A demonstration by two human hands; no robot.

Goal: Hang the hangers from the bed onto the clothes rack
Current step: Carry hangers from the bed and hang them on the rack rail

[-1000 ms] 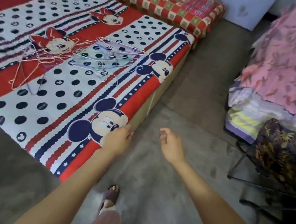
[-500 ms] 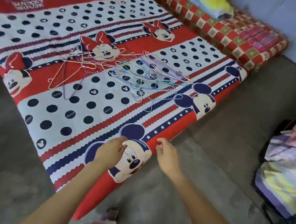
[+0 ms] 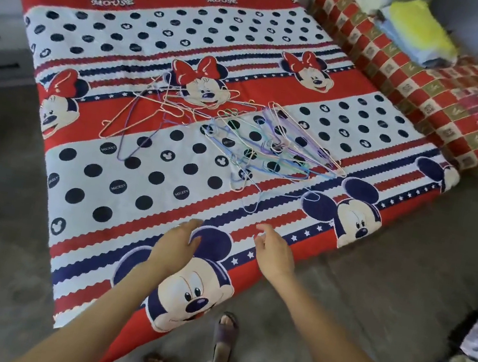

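Both hands, left [image 3: 175, 244] and right [image 3: 275, 253], hover released and holding nothing over the bed [image 3: 124, 194]; tangled hangers [image 3: 238, 137] lie mid-frame, a checkered mattress [image 3: 416, 83] upper right.

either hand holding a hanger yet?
No. The left hand and right hand are empty above the bed's near edge; the hangers lie farther in.

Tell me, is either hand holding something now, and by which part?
Nothing is held. The left hand and right hand are both empty above the near edge of the bed; the hangers lie beyond them.
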